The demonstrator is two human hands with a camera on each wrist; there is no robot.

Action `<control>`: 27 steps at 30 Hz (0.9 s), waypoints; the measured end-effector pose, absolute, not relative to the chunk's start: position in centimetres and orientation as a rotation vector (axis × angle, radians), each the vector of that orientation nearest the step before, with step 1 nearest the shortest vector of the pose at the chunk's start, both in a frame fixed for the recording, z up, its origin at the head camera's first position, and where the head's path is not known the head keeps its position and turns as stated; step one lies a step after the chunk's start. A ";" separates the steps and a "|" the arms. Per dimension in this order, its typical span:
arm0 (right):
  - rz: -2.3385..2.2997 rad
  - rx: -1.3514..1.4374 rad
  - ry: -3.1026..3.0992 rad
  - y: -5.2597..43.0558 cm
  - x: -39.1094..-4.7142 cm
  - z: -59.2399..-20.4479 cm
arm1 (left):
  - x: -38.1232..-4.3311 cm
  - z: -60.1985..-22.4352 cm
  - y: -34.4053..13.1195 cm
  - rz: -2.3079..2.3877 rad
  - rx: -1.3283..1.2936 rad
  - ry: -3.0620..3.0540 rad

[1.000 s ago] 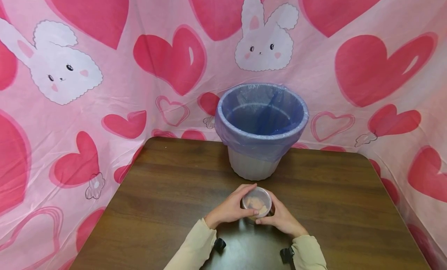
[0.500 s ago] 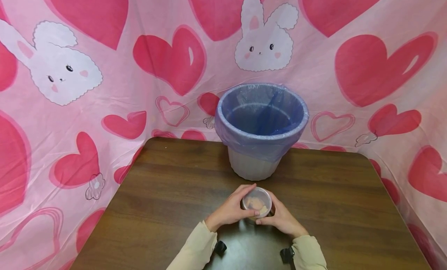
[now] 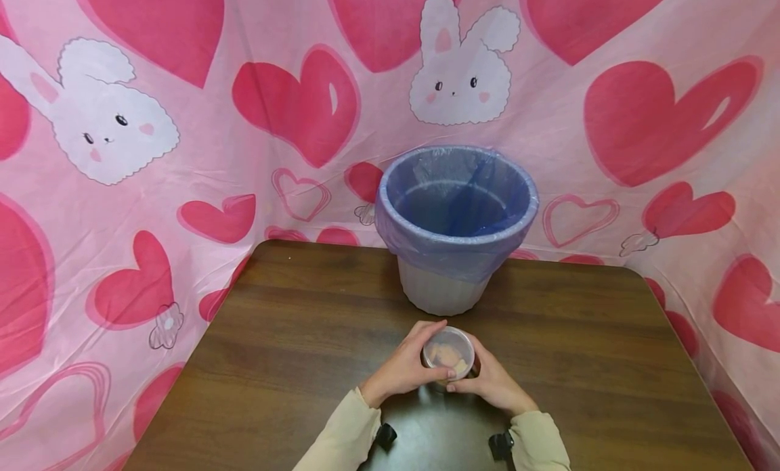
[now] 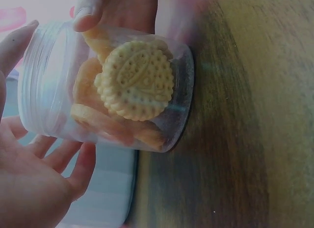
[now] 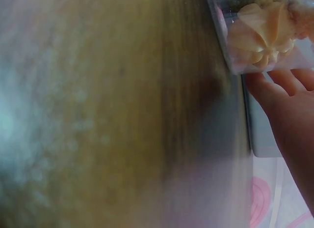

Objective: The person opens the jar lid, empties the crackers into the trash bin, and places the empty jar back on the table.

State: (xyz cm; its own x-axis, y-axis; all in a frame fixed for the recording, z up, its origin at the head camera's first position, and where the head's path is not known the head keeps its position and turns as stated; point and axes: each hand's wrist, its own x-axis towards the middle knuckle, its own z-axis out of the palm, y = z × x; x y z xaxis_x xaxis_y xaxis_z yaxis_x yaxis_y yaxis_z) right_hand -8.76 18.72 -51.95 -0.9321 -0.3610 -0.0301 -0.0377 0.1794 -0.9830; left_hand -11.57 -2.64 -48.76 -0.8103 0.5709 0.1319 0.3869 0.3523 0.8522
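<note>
Left grip [image 3: 402,369] and right grip [image 3: 496,383] clasp a clear jar [image 4: 63,88] of golden biscuits [image 4: 137,80], 1 round and scalloped.

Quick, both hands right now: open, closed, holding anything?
Left hand: closed round the clear jar of cookies, holding its side.
Right hand: closed round the same jar, opposite side.

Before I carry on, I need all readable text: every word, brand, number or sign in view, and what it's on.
No text is legible in any view.
Round biscuit: raised marks, possibly lettering, too unclear to read.
Clear jar: no label showing.
Lined bin: no lettering visible.
Pink backdrop: printed pictures, no words visible.
</note>
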 end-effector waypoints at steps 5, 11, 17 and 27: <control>-1.818 -0.376 2.200 18.7 -8.7 -52.0 | -11.5 -48.9 -2.6 1.447 0.867 2.441; -1.819 -0.380 2.209 18.7 -8.8 -52.0 | -11.5 -49.1 -2.6 1.451 0.862 2.446; -1.810 -0.365 2.217 18.7 -8.7 -51.9 | -11.4 -49.0 -2.7 1.460 0.860 2.451; -1.798 -0.337 2.225 18.7 -8.7 -51.9 | -11.2 -49.1 -2.8 1.478 0.840 2.457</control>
